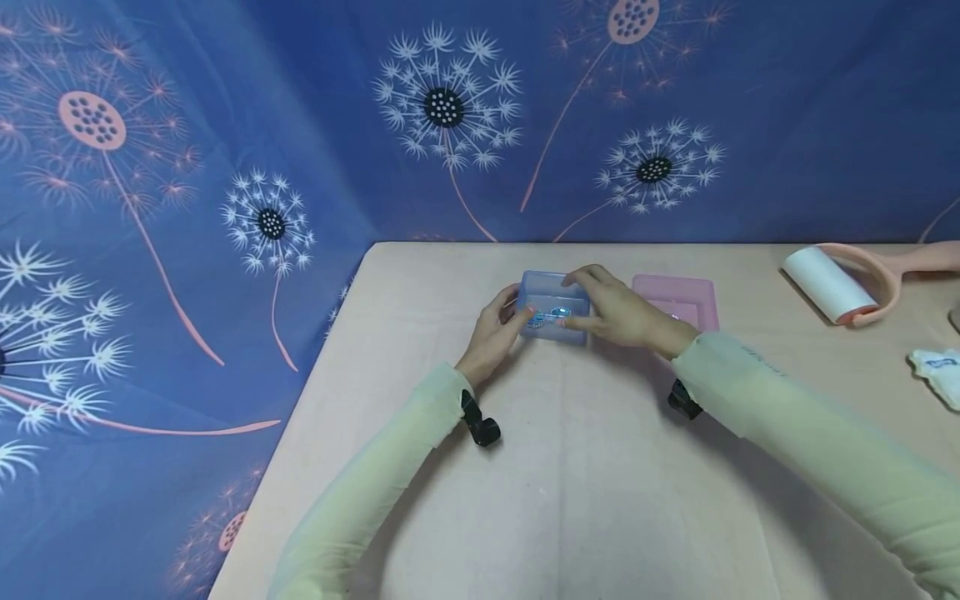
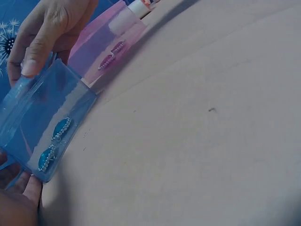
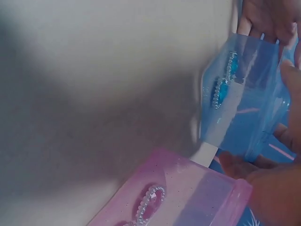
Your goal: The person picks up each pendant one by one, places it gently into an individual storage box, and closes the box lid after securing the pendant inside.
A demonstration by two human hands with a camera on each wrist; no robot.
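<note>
A see-through blue plastic box [image 1: 543,287] is held between both hands near the far edge of the table. Blue gems edged with pearl-like beads [image 2: 61,128] decorate one of its sides. My left hand [image 1: 493,332] grips the box's left end, thumb on the near side and fingers partly hidden behind it. At the other end, my right hand [image 1: 621,310] holds the box with its thumb at the near side and its fingers over the far rim. A similar pink box [image 3: 188,190] with a pink beaded gem ornament [image 3: 151,203] stands just right of the blue one, partly behind the right hand.
At the far right lies a lint roller [image 1: 828,286] with a white roll and pink handle. Nearer on the right edge is a small white packet [image 1: 939,375]. A blue dandelion-print cloth [image 1: 510,200] hangs behind and left of the pale tabletop [image 1: 540,492].
</note>
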